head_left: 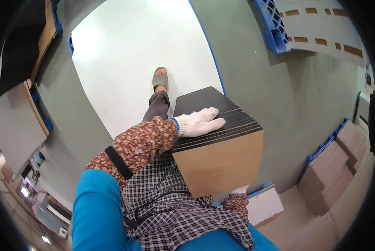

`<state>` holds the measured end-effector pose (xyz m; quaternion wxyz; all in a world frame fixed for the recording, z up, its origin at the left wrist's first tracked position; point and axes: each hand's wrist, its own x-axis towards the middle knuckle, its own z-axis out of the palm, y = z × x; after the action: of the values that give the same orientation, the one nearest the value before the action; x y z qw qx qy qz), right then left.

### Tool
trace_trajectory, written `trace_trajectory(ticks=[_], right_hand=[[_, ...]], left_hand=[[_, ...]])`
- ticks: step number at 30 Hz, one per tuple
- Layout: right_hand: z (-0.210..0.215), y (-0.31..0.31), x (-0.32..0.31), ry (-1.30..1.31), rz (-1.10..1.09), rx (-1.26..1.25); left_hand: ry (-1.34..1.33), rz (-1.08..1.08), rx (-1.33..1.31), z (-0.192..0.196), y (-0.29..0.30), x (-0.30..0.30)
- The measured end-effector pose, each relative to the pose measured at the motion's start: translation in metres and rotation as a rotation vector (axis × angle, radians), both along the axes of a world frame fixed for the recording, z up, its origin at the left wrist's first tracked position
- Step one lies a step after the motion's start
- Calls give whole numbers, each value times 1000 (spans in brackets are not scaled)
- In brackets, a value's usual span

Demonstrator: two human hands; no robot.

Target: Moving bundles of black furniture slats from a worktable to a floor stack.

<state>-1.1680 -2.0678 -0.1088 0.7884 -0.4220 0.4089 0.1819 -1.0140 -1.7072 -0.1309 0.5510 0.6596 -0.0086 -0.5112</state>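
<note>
A thick stack of cardboard boards, black on its upper side and brown on the side facing me, is held against the front of my body. Thin light lines between the layers run across the black part. My left hand, in a white knit glove with a blue cuff edge, lies flat on the black upper side with fingers stretched out. Only a bit of white glove shows of my right hand, just below the stack's lower right edge. Its fingers are hidden by the stack.
A white board with a blue edge lies on the floor; a sandalled foot stands on it. At the upper right, a blue pallet bears slotted sheets. Brown cardboard stacks stand lower right. Grey sheets are on the left.
</note>
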Motion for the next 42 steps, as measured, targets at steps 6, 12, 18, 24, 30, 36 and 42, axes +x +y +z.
trace_trajectory(ticks=[6,12,18,24,30,36,42], right_hand=[[9,22,-13,87,-169,43],[17,39,-11,186,-291,121],[16,51,18,285,-335,172],[17,56,23,407,-401,99],[17,38,3,307,-298,110],[92,62,31,353,-570,192],[110,77,32,310,-648,142]], left_hand=[[-14,-90,33,3,-37,41],[-88,48,-10,-6,-44,33],[-105,66,-27,-3,-42,30],[30,-11,-28,7,-37,37],[-54,121,-66,15,-26,17],[-114,36,-95,93,-4,13],[-242,-53,135,96,-26,7]])
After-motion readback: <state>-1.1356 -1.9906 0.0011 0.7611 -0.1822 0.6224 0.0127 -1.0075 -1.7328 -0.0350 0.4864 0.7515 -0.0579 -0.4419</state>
